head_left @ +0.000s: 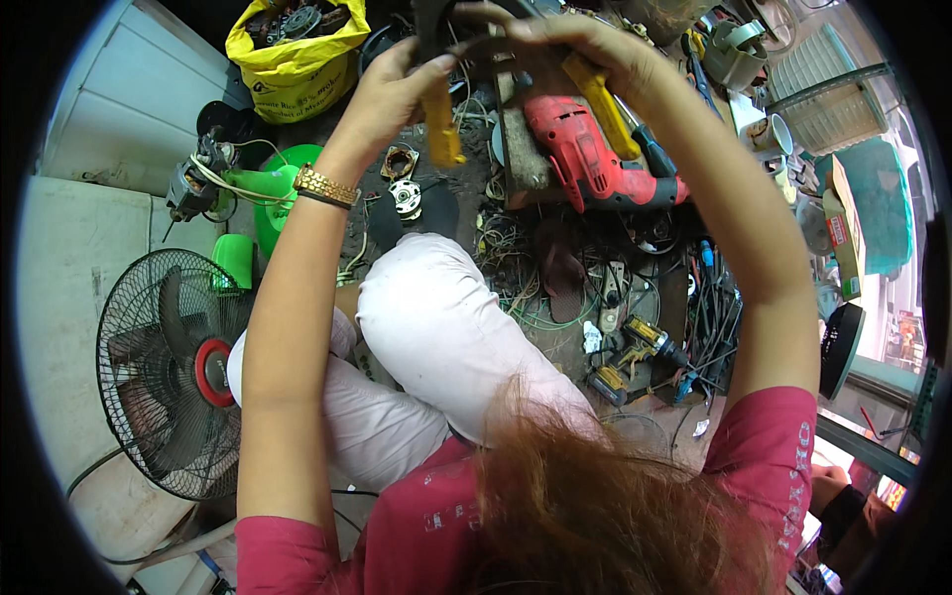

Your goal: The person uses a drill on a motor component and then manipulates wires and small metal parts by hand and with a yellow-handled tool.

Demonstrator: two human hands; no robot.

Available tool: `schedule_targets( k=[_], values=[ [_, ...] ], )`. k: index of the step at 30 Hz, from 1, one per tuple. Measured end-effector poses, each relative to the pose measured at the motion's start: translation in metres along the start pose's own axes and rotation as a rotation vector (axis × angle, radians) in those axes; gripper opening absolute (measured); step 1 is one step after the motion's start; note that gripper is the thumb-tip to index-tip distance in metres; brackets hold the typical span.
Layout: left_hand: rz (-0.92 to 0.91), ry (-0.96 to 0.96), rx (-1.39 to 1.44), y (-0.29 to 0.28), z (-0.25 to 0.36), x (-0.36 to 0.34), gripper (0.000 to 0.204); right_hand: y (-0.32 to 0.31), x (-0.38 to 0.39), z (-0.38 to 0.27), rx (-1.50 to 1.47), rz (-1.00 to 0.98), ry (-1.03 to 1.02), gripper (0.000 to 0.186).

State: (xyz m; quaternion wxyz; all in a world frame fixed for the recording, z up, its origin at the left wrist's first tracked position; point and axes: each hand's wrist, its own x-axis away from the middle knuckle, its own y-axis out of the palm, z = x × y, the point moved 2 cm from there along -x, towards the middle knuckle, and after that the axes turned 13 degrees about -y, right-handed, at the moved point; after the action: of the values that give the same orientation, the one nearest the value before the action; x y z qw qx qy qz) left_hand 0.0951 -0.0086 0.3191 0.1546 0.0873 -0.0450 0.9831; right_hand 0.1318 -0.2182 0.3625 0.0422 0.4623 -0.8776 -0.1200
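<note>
At the top edge, my left hand [397, 94] and my right hand [585, 45] are raised and closed around a dark tool with yellow handles [442, 129]. One yellow handle hangs below my left fingers; the other slants down from my right palm. Dark curved parts lie between the hands, partly cut off by the picture's edge, so I cannot tell the tool's exact kind. Beneath my right hand rests a red power drill [605, 164] on a worn wooden block. Below my left hand, a small round motor part [406, 198] lies on the floor.
A black fan [174, 372] stands at the left, near a green stool [288, 198] and a small motor [203, 178]. Beyond is a yellow bag [297, 74] of parts. A yellow cordless drill [645, 342], screwdrivers [709, 327] and wires lie right. Another person's hand [831, 486] shows lower right.
</note>
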Motion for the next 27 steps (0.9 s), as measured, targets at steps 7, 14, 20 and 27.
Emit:
schedule_targets(
  k=[7,14,20,27],
  values=[
    [-0.159,-0.130,0.072,0.022,-0.023,0.018,0.050,0.017,0.027,0.047,-0.028,0.310,0.135,0.012],
    [0.126,-0.163,0.054,-0.062,-0.040,0.028,0.044,0.031,0.088,0.076,-0.581,0.212,0.063,0.065],
    [0.145,-0.249,0.089,-0.079,-0.071,0.031,0.038,0.032,0.130,0.117,-0.381,0.385,0.683,0.034],
    [0.178,-0.338,-0.021,-0.088,-0.091,0.032,0.037,0.042,0.137,0.106,-0.517,0.466,0.584,0.024]
  ],
)
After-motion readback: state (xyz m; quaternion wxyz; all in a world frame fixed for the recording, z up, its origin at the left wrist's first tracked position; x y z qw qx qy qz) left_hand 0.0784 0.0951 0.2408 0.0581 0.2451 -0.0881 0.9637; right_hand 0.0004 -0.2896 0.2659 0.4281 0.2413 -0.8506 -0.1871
